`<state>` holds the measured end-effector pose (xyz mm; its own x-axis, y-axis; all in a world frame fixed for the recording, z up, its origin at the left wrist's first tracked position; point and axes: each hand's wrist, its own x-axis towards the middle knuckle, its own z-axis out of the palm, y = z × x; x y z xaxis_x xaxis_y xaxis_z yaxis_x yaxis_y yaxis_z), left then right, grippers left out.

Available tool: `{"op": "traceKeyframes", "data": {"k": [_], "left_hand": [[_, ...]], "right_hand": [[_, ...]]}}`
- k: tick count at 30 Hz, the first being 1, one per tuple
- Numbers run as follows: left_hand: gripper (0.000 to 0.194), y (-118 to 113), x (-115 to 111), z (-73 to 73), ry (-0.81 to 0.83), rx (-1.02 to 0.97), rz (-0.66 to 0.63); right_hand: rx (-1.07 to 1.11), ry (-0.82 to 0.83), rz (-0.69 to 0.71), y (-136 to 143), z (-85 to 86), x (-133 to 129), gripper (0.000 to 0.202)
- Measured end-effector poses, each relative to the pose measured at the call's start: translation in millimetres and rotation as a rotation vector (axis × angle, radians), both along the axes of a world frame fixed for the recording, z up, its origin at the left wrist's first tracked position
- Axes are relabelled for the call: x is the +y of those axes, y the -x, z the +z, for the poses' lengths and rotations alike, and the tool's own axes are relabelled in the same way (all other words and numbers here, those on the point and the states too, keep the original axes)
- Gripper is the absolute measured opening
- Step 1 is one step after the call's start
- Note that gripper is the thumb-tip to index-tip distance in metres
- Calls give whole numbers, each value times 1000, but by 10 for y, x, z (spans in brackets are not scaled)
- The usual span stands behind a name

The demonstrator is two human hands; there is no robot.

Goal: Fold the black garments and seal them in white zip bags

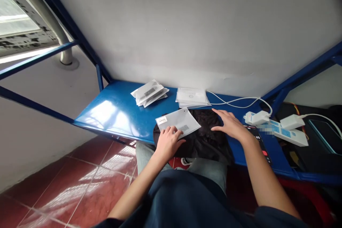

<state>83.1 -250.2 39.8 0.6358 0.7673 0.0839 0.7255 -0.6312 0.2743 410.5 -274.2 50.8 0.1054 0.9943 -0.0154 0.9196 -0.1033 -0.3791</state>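
Left hand (169, 143): fingers curled over the near edge of a flat, translucent white plastic pouch (177, 121); cannot tell whether it pinches or merely rests.
Right hand (230, 125): spread, apart from the pouch, near the crumpled black cloth (205, 146).
Pouch: on the cloth, at the front of the glossy blue tabletop (141, 126).
Handling: best steadied lightly and kept flat, without dragging the cloth.

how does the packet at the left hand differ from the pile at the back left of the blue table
The packet is single; the pile holds several, overlapping at angles.
The packet is over the black cloth; the pile sits on the blue table.
The left hand touches the packet; neither hand touches the pile.
Both show pale packaging with a darker patch.
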Motion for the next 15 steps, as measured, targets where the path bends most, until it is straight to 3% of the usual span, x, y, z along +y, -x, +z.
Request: {"op": "traceKeyframes", "data": {"k": [2,4,6,9,11,13,15], "left_hand": [[23,-52,51,2,66,33,4],[22,-49,91,-12,108,48,19],[23,-17,119,-29,122,52,31],[18,23,155,-49,142,52,60],[18,23,173,-59,157,48,77],[22,-2,176,-73,168,40,91],[24,-49,157,-93,176,29,96]], "right_hand": [[-43,184,11,-89,35,59,102],[-61,280,8,-69,33,147,102],[-59,310,1,-7,25,231,88],[1,350,43,32,57,274,51],[42,343,79,-2,98,204,42],[138,298,101,-66,121,45,50],[378,211,66,-132,105,-181,61]]}}
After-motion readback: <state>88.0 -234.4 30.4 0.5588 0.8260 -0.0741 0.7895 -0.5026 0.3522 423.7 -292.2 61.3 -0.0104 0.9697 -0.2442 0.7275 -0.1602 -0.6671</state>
